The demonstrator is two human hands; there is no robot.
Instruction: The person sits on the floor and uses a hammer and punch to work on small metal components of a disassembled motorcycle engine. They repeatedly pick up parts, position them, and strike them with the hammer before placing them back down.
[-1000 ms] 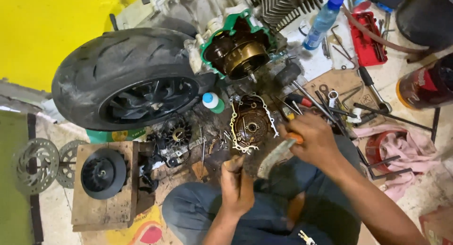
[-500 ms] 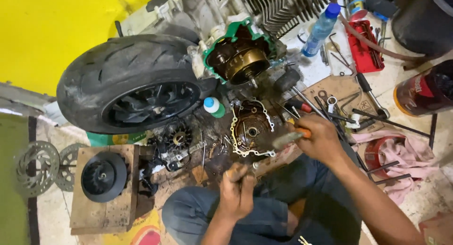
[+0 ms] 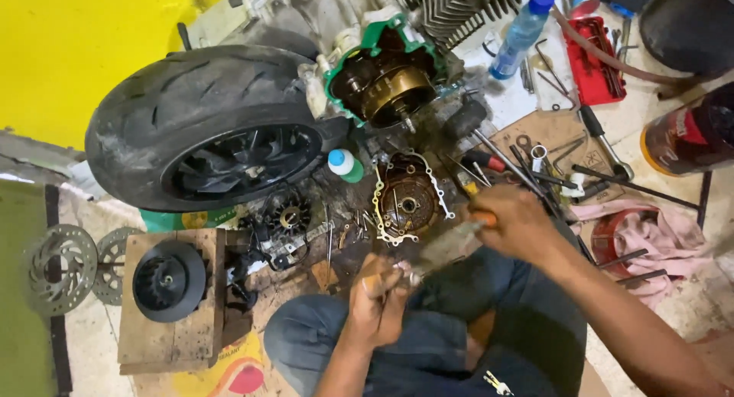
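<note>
My right hand (image 3: pixel 518 224) grips the orange handle of a long tool (image 3: pixel 447 248) whose grimy shaft runs down-left. My left hand (image 3: pixel 380 299) is closed around the shaft's tip end, just above my knees. In front of both hands lies a round engine cover (image 3: pixel 407 200) with a pale gasket around its rim. Behind it sits the scooter engine (image 3: pixel 382 84) with a green gasket and a brass-coloured rotor exposed, joined to the black rear tyre (image 3: pixel 200 126).
A black fan wheel (image 3: pixel 168 280) rests on a wooden block at left, beside two brake discs (image 3: pixel 57 268). A small green bottle (image 3: pixel 345 165), a blue-capped bottle (image 3: pixel 521 32), a red tool tray (image 3: pixel 592 61), loose wrenches and a pink rag (image 3: pixel 642 236) lie around.
My left hand has risen from my lap and closed on the tool's tip. My right hand keeps its hold on the handle, shifted slightly toward me.
</note>
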